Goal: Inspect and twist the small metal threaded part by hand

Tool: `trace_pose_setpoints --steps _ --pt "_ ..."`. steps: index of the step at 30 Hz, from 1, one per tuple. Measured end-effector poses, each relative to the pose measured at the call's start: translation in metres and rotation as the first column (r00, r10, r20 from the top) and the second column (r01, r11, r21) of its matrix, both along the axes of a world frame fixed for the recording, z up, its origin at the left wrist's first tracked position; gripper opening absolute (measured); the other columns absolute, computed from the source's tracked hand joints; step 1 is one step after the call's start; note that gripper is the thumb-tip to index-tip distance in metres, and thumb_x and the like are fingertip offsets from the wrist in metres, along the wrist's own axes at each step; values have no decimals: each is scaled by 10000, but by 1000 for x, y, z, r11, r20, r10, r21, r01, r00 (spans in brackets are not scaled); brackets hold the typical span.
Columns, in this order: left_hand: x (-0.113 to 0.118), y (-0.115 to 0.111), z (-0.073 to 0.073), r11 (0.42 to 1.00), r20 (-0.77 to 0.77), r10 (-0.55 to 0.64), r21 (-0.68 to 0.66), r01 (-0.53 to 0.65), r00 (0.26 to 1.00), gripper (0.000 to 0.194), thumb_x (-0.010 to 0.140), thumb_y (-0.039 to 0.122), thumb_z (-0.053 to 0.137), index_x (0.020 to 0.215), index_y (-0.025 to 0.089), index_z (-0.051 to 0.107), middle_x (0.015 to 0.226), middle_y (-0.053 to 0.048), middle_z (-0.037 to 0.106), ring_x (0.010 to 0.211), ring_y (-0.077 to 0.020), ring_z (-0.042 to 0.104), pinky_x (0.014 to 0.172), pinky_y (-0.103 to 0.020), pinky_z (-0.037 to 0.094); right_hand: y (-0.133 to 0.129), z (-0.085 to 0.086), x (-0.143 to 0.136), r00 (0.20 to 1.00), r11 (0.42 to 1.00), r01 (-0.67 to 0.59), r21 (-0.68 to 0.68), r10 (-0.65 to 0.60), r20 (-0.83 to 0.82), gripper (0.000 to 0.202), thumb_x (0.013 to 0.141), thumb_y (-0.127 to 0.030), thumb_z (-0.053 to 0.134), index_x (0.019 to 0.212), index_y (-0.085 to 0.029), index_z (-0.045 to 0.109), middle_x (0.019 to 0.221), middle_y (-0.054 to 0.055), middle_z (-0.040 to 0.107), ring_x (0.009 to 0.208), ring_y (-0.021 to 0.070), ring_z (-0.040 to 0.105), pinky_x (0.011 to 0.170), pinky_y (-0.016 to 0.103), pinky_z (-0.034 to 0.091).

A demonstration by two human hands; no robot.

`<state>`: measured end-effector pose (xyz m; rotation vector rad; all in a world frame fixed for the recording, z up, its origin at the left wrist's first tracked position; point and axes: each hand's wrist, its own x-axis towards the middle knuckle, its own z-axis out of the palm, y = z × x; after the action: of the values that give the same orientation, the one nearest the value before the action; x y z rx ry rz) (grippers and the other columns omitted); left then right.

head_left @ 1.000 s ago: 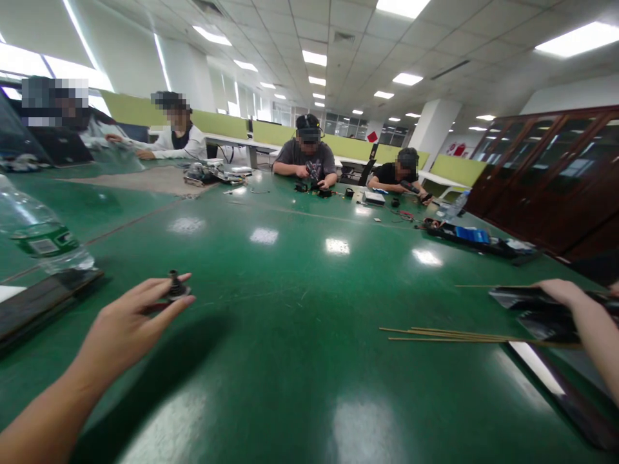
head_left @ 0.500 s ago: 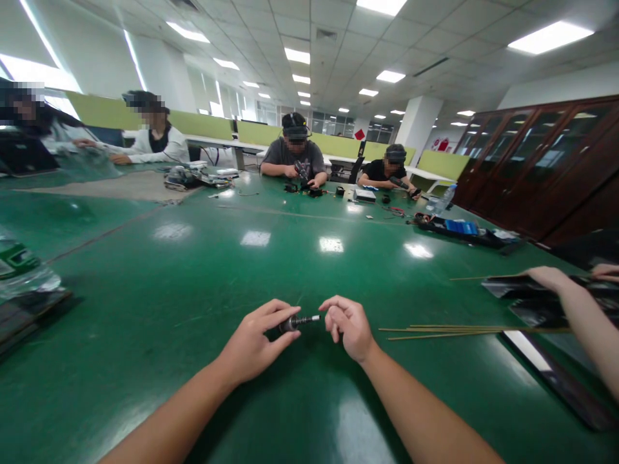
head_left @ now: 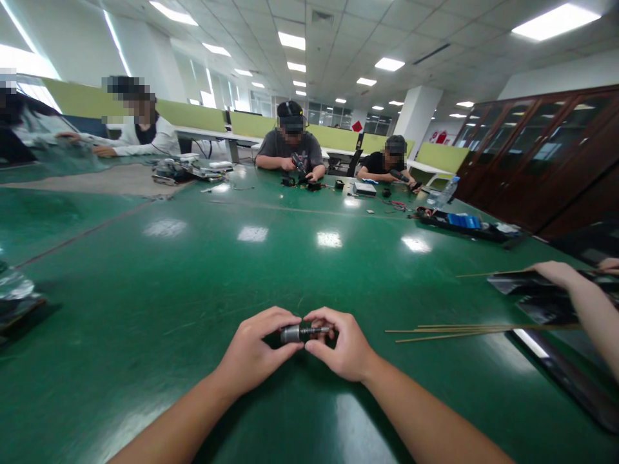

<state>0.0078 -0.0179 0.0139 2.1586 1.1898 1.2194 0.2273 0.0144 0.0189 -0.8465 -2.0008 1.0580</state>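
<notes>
Left hand pinched a small cylindrical metal part, held level above the near side of a green table. Right hand curled about its thin shaft end; contact unclear. Thin sticks lay to the right, near a co-worker's forearm. Far side: person in grey shirt bent over dark parts; clear bottle and black tray at far right.

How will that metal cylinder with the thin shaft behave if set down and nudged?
The metal cylinder would likely roll, since its body looks round and the green table glossy. It may veer, because the shaft is thinner than the body. Its metallic sheen suggests it is stiff and probably heavy for its size.
</notes>
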Motion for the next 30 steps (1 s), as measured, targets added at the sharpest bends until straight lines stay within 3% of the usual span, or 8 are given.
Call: trace_pose_setpoints --steps 11,30 --pt "1 0 -6 1000 -7 10 21 -10 1000 303 833 245 742 1129 275 687 1067 -19 676 974 -141 645 872 -265 522 3 2 2 996 985 41 169 -54 75 150 802 -223 702 943 -180 733 774 25 669 674 153 587 644 266 434" --pt "1 -4 -3 998 -45 41 50 -39 998 300 823 240 749 1117 279 710 1048 -15 689 943 -132 658 839 -242 533 0 4 2 994 987 59 150 -71 80 98 828 -252 707 869 -171 743 745 27 693 670 153 626 654 262 453"
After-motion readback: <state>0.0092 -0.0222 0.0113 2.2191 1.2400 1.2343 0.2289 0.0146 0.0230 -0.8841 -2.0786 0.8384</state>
